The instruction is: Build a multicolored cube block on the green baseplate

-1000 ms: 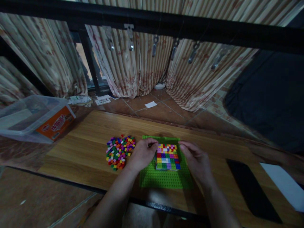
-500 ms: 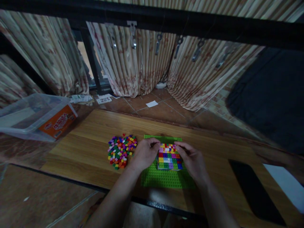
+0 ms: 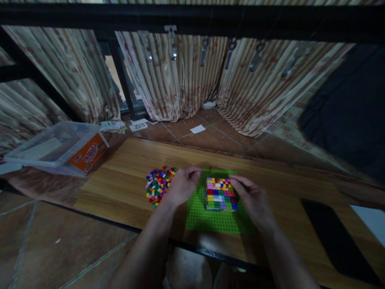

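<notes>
A block of multicoloured toy bricks (image 3: 221,196) stands on a green studded baseplate (image 3: 210,224). My left hand (image 3: 182,188) hovers over the baseplate's left side, apart from the block, with thumb and forefinger pinched together. Whatever those fingertips may hold is too small to make out. My right hand (image 3: 252,197) is at the block's far right corner, its thumb and forefinger close together there. Whether a brick is between them is hidden. Just left of my left hand lies a heap of small loose bricks (image 3: 158,186) in many colours.
A clear plastic box (image 3: 60,148) with an orange label stands beyond the left end of the wooden table (image 3: 120,172). On the right of the table lie a black flat slab (image 3: 337,241) and a white sheet (image 3: 369,220). Curtains hang behind.
My right hand came in to the block's far right corner and remains there. My left hand drew away from the block's left side toward the loose bricks. The view shifted slightly.
</notes>
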### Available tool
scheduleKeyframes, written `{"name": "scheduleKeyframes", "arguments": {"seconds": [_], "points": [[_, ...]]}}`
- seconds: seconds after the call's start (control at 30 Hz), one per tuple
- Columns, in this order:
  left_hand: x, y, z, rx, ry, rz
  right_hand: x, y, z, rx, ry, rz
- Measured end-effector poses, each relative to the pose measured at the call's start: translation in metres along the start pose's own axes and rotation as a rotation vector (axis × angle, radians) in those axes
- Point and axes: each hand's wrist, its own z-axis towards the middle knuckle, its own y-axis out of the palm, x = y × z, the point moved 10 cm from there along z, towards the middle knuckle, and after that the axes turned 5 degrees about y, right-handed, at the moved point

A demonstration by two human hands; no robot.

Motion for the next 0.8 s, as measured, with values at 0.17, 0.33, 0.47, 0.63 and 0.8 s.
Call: {"name": "scheduleKeyframes", "arguments": {"seconds": [0.17,0.33,0.47,0.63,0.8], "points": [[-0.011,-0.068,-0.004,0.112,-0.032,0.251,0.0,-0.017,-0.003,0.11,0.002,0.015],[-0.001,-0.048,-0.015,-0.159,0.116,0.478,-0.007,-0.014,-0.003,0.093,-0.031,-0.029],[0.0,-0.027,-0.019,-0.239,0.102,0.594,-0.009,-0.014,-0.003,0.097,-0.051,-0.049],[-0.008,-0.023,-0.019,-0.279,0.034,0.701,-0.007,-0.017,-0.002,0.104,-0.063,-0.056],[0.009,-0.023,-0.013,-0.185,0.134,0.498,-0.024,-0.015,-0.009,0.139,-0.134,-0.032]]}}
